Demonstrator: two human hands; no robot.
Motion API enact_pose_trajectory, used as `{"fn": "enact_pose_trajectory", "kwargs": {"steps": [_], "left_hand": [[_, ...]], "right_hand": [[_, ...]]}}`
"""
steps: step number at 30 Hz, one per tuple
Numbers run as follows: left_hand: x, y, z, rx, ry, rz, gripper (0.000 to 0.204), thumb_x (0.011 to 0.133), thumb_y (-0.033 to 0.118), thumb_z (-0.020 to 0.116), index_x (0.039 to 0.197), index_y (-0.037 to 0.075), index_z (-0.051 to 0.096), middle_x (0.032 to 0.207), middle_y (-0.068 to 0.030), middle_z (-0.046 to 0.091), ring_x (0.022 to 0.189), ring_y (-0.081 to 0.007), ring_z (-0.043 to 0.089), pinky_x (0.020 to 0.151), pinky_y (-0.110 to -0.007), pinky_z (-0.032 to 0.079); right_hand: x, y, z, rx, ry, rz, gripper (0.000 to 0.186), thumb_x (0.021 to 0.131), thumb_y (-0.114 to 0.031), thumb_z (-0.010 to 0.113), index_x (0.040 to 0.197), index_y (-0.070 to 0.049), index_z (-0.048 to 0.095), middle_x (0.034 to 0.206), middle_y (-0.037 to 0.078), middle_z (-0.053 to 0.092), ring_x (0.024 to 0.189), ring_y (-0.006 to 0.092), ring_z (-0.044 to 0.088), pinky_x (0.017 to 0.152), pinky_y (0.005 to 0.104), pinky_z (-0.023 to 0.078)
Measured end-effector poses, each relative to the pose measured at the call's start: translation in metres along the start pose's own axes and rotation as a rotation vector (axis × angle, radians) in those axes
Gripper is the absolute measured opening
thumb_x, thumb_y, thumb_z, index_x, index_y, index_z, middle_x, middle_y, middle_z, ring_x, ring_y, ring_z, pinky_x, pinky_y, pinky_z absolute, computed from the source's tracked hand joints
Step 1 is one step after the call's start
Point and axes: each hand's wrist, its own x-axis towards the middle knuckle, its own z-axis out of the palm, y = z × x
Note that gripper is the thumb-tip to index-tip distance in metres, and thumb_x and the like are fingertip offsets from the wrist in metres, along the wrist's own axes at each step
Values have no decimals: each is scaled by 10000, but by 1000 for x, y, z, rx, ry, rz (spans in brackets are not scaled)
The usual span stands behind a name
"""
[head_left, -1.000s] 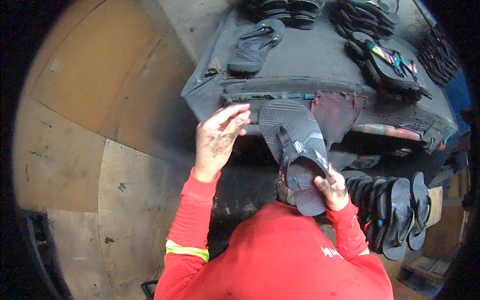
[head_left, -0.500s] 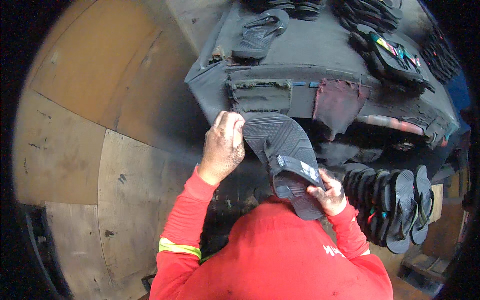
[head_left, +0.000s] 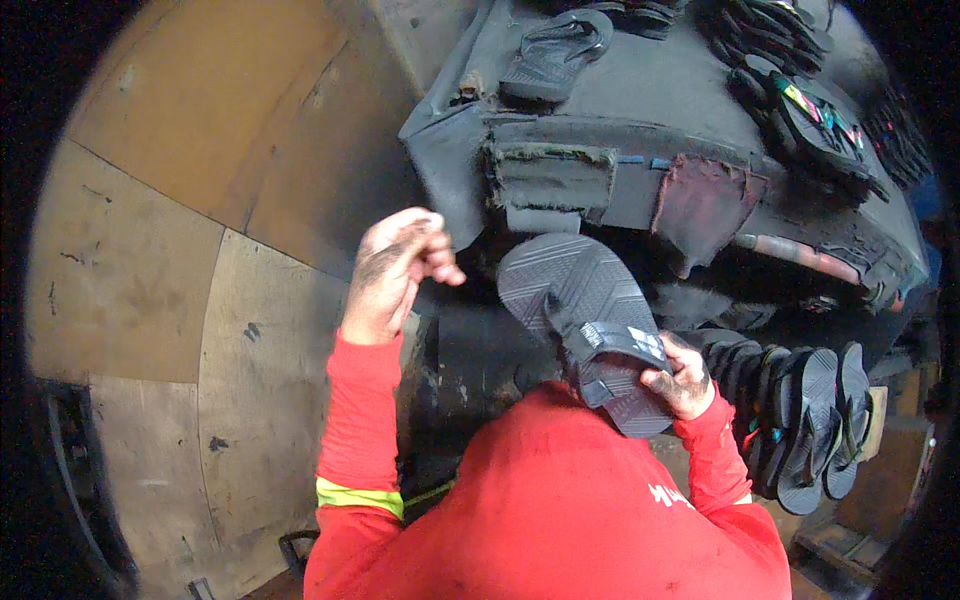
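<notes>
My right hand [head_left: 683, 385] grips a black flip-flop [head_left: 578, 289] by its narrower end, thumb over the strap side; its patterned footbed faces up and a pale label shows on the strap. My left hand [head_left: 408, 250] is raised left of the flip-flop, apart from it, fingers curled with thumb and index near each other; anything between their tips is too small to make out. Beyond both hands is the black-dusted bench [head_left: 640, 80], with a grey-green frayed cloth [head_left: 550, 175] and a maroon rag [head_left: 700, 210] on its front.
A flip-flop [head_left: 555, 60] lies at the bench's left. Stacks of flip-flops [head_left: 810, 125] stand at the right and back. A row of flip-flops [head_left: 805, 425] hangs or stands below at the right. Plywood boards [head_left: 140, 260] fill the left side.
My left hand has moved left, away from the flip-flop's edge. The flip-flop in my right hand is slightly lower and turned. The bench sits higher and further right in view.
</notes>
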Motion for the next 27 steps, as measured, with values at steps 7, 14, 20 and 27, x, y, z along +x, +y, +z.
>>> {"fn": "enact_pose_trajectory", "kwargs": {"steps": [7, 14, 20, 27], "left_hand": [[20, 10, 20, 390, -497, -199, 317, 900, 269, 732, 1063, -1, 706, 890, -19, 683, 775, -80, 613, 638, -223, 478], [12, 10, 15, 476, -540, -183, 214, 896, 248, 738, 904, 38, 698, 818, 12, 654, 748, -66, 570, 667, -245, 469], [-9, 2, 19, 587, -229, -18, 166, 982, 209, 609, 896, 68, 598, 709, 32, 521, 653, -68, 494, 637, -262, 473], [-22, 0, -2, 349, -170, -103, 218, 965, 181, 649, 977, -32, 695, 842, -60, 668, 717, -114, 616, 668, -271, 538]], "right_hand": [[9, -10, 7, -18, -209, 4, 507, 872, -83, 740, 1333, 28, 560, 1249, 88, 627, 1133, 165, 569, 1003, 301, 431], [9, -17, 8, -74, -219, 65, 509, 863, -75, 748, 1334, 11, 572, 1213, 78, 649, 1093, 140, 583, 965, 288, 458], [7, -17, 9, -57, -181, 104, 488, 859, -60, 744, 1313, 17, 584, 1203, 83, 653, 1077, 147, 599, 954, 290, 464], [7, -9, 5, 3, -132, 78, 465, 857, -69, 745, 1285, 32, 593, 1154, 85, 652, 1069, 161, 601, 953, 296, 454]]}}
